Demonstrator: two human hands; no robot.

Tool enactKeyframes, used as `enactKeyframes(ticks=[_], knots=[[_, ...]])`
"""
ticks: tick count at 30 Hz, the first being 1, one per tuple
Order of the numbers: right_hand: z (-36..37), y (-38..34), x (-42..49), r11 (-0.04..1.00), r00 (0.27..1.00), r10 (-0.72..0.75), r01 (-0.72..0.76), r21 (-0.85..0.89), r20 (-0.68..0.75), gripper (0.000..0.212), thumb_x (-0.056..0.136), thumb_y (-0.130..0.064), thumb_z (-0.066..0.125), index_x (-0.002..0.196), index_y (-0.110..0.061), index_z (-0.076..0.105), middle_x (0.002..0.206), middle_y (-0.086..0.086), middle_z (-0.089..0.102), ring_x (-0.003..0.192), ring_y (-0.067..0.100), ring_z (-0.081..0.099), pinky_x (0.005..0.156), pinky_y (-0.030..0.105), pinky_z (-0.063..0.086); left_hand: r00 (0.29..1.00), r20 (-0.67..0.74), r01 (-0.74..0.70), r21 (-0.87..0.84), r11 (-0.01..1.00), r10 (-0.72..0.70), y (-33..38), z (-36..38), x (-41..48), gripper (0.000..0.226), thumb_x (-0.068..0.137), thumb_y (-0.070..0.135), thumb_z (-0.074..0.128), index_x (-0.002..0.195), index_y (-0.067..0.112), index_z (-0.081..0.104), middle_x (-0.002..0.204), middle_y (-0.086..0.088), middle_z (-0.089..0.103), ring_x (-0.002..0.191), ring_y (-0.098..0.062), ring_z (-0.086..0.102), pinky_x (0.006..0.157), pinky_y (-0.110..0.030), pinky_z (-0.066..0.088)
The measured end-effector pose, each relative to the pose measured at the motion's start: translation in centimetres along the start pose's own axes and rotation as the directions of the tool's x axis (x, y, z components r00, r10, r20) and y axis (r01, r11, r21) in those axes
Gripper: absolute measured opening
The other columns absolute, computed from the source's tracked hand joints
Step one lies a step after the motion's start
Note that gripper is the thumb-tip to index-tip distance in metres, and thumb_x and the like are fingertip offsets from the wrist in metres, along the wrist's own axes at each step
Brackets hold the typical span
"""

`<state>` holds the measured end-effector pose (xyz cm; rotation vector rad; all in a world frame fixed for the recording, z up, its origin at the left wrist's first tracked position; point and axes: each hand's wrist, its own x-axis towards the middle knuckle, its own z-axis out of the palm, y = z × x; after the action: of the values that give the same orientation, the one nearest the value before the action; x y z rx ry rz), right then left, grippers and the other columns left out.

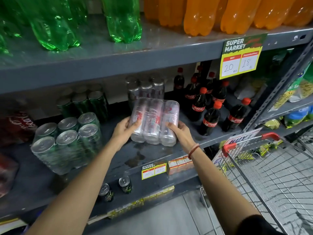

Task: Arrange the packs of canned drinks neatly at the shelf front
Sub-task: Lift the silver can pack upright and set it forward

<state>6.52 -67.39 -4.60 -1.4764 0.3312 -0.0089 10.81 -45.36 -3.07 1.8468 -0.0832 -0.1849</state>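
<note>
A shrink-wrapped pack of silver cans (155, 122) is tilted back over the middle shelf (152, 155), its lower end near the shelf front. My left hand (125, 128) grips its left side and my right hand (178, 131) grips its right side. Behind it stands another silver can pack (145, 89). To the left, a pack of green cans (67, 141) stands upright near the shelf front, with a second green pack (84, 103) further back.
Cola bottles (210, 112) stand right of the silver pack. A red cola pack (15, 128) sits at far left. A wire shopping trolley (271, 175) is at lower right. Two loose cans (115, 189) stand on the lower shelf. Big green and orange bottles fill the top shelf.
</note>
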Motion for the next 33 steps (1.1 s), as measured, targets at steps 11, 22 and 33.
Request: enactKeyframes(ticks=[11, 22, 33], knots=[[0.0, 1.9, -0.6, 0.832, 0.931, -0.312, 0.364, -0.418, 0.190, 0.114, 0.057, -0.026, 0.084, 0.147, -0.022, 0.014, 0.146, -0.002, 0.040, 0.131, 0.010, 0.042, 0.109, 0.020, 0.035, 0.994, -0.092, -0.046, 0.057, 0.997, 0.052, -3.9, -0.4, -3.1, 0.081, 0.074, 0.006, 0.076, 0.140, 0.002, 0.030, 0.142, -0.020, 0.048, 0.126, -0.023, 0.051, 0.110, -0.040, 0.040], [-0.5, 0.0, 1.5, 0.994, 0.988, -0.103, 0.106, -0.020, 0.114, 0.074, 0.079, -0.070, 0.052, 0.141, -0.034, 0.035, 0.152, -0.006, 0.036, 0.137, 0.010, 0.033, 0.116, 0.044, 0.023, 0.866, -0.494, -0.117, -0.054, 0.992, 0.075, -2.6, 6.6, -9.1, 0.052, 0.094, 0.008, 0.051, 0.143, 0.009, 0.033, 0.147, -0.010, 0.041, 0.132, -0.016, 0.043, 0.108, -0.032, 0.039], [0.3, -1.4, 1.2, 0.993, 0.985, -0.109, 0.114, -0.029, 0.134, 0.052, 0.082, -0.072, 0.038, 0.108, -0.037, 0.065, 0.123, -0.007, 0.063, 0.121, 0.011, 0.054, 0.108, 0.034, 0.037, 0.994, -0.108, -0.011, -0.340, 0.940, -0.028, -0.8, 10.7, -9.2, 0.060, 0.098, 0.045, 0.028, 0.149, 0.035, -0.003, 0.161, 0.010, -0.007, 0.146, -0.005, 0.002, 0.122, -0.039, 0.005]])
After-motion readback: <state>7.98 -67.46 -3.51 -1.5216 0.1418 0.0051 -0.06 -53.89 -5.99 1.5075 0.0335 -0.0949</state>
